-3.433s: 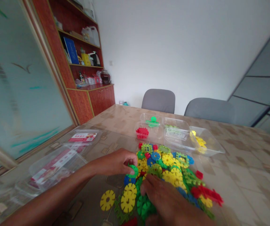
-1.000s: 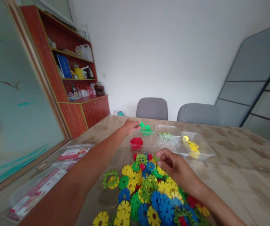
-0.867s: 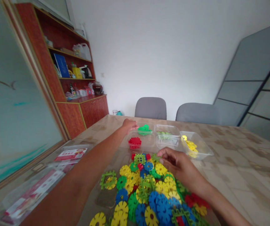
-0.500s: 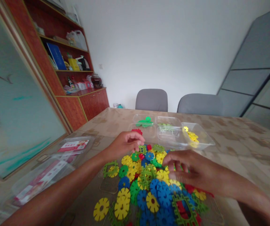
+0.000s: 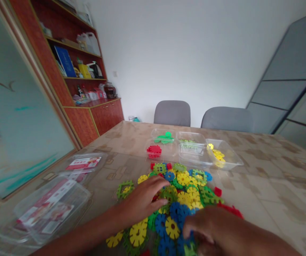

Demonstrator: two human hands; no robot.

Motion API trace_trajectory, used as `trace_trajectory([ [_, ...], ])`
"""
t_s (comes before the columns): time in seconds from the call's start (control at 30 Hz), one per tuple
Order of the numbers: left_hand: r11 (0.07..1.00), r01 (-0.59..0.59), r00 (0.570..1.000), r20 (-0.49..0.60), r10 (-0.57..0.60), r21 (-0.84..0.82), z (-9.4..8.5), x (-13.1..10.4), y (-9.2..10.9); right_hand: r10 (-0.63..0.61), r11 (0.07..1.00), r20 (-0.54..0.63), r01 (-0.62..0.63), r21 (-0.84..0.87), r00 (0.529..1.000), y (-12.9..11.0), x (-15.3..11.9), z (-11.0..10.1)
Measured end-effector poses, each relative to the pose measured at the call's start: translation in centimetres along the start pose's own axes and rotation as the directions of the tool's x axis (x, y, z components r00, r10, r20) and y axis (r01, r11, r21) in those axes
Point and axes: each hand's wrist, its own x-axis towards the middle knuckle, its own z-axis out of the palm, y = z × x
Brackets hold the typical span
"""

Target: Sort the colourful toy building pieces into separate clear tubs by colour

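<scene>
A pile of toothed plastic building pieces lies in front of me, with yellow discs (image 5: 138,233), blue discs (image 5: 178,211) and green square frames (image 5: 159,168). Over the middle of it is my left hand (image 5: 147,195), thumb and fingers apart, holding nothing I can see. At the near right part of the pile my right hand (image 5: 211,227) is curled with its fingers downward. A green toothed piece (image 5: 190,249) shows by its fingertips; whatever those fingers grip is hidden.
Behind the pile, clear plastic containers hold red pieces (image 5: 154,152), green pieces (image 5: 165,138) and yellow pieces (image 5: 218,156). Clear lids or packaging (image 5: 54,206) with printed labels lie at the left. Two grey chairs (image 5: 172,113) stand beyond the table (image 5: 270,170).
My left hand has come back from beside the containers to the middle of the pile, uncovering the red pieces. My right hand has moved nearer to me and curled downward.
</scene>
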Motion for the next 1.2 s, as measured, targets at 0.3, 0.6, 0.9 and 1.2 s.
trace_trajectory([
  [0.3,0.993,0.079,0.992,-0.095,-0.087,-0.085,0.8,0.4,-0.8,-0.087,0.993,0.012,0.087,-0.077,0.996,2.7,1.2,-4.5],
  [0.6,0.964,0.149,0.982,-0.082,-0.17,-0.222,-0.3,0.6,-0.8,-0.035,0.998,0.039,0.037,-0.051,0.999,4.0,1.2,-4.1],
  [0.9,0.991,0.099,0.995,0.023,-0.097,-0.085,0.7,-0.1,-0.5,-0.025,0.998,-0.1,0.03,0.051,0.995,2.8,3.6,-2.9],
  [1.2,0.996,0.078,0.996,0.045,-0.076,-0.038,-0.4,-0.3,-1.0,-0.049,0.998,-0.017,0.049,0.04,0.999,3.0,3.5,-2.9],
])
